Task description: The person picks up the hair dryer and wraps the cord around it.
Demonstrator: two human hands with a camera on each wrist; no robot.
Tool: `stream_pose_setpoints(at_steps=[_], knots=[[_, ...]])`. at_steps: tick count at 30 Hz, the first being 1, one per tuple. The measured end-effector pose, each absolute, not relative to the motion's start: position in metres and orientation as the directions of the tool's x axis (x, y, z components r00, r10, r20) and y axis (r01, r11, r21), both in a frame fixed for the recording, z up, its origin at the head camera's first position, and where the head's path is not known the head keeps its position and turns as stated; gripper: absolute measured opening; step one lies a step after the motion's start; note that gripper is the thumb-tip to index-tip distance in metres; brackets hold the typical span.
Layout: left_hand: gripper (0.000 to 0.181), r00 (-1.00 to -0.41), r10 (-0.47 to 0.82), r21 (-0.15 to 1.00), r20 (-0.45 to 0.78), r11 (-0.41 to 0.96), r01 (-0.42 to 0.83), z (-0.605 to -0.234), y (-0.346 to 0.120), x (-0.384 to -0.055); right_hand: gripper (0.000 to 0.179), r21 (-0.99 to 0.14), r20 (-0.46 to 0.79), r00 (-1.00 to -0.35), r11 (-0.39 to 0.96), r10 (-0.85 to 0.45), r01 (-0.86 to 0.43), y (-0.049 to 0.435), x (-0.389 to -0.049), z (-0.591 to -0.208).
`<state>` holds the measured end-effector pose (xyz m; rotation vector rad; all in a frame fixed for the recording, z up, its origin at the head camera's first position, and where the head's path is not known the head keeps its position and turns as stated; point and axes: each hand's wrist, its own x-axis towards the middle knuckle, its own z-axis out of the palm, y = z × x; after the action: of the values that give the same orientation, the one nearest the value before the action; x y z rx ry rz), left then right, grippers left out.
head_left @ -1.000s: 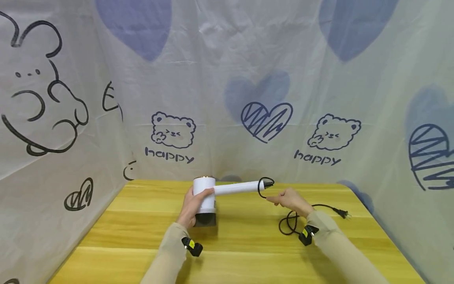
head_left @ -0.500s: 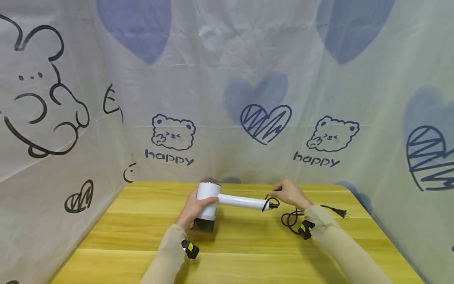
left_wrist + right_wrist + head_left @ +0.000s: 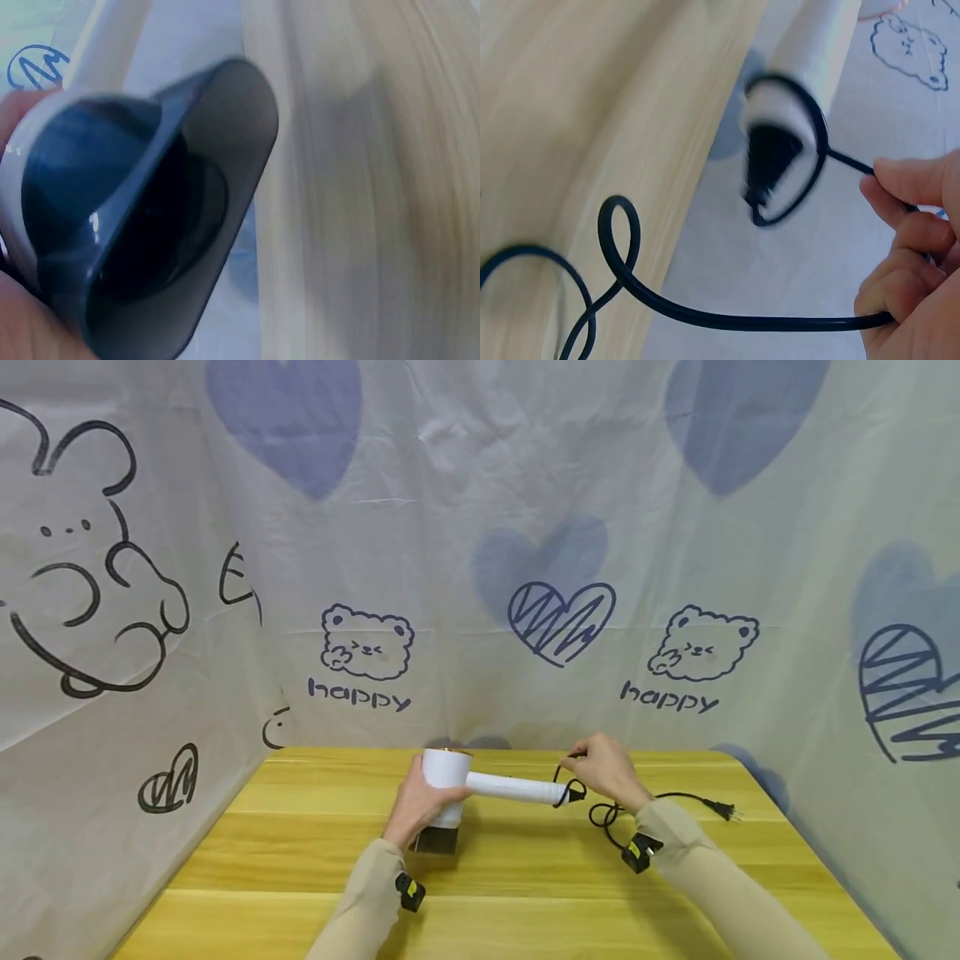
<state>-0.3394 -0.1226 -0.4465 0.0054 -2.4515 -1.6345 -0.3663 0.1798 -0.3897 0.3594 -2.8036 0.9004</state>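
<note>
A white hair dryer with a dark nozzle is held over the table. My left hand grips its barrel, the thumb lying across the side near the handle. The handle points right, its end tilted slightly down. Around that end loops the black power cord, close to the black strain relief. Just above and right of the handle end, my right hand pinches the cord between thumb and index finger. Its other fingers curl around a further stretch of cord, as the right wrist view shows.
On the right of the yellow wood-grain table, the rest of the cord lies in loose loops, ending in a two-pin plug. A white cloth with hearts and bears hangs behind the table and at both sides.
The dryer's handle end has dropped from a slight upward tilt to a slight downward one. My right hand has gone from beside the cord loop's lower edge to above it, drawing the cord up.
</note>
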Motion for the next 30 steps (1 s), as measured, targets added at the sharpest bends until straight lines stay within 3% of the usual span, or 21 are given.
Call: stream_pose_setpoints(at_steps=[11, 18, 22, 30], knots=[[0.088, -0.929, -0.322, 0.926, 0.181, 0.374, 0.051, -0.446, -0.115, -0.339, 0.023, -0.609, 0.336, -0.934, 0.729, -0.121, -0.314, 0.165, -0.345, -0.394], [0.09, -0.913, -0.383, 0.962, 0.141, 0.272, 0.034, -0.442, -0.119, -0.343, 0.025, -0.459, 0.437, -0.868, 0.771, -0.237, -0.442, 0.157, -0.334, -0.403], [0.087, -0.916, -0.389, 0.978, 0.098, 0.21, 0.015, -0.439, -0.125, -0.346, 0.023, -0.415, 0.41, -0.852, 0.766, -0.325, -0.491, 0.159, -0.328, -0.413], [0.083, -0.935, -0.353, 0.996, 0.021, 0.089, -0.012, -0.441, -0.127, -0.347, 0.02, -0.529, 0.33, -0.891, 0.72, -0.312, -0.448, 0.169, -0.335, -0.438]])
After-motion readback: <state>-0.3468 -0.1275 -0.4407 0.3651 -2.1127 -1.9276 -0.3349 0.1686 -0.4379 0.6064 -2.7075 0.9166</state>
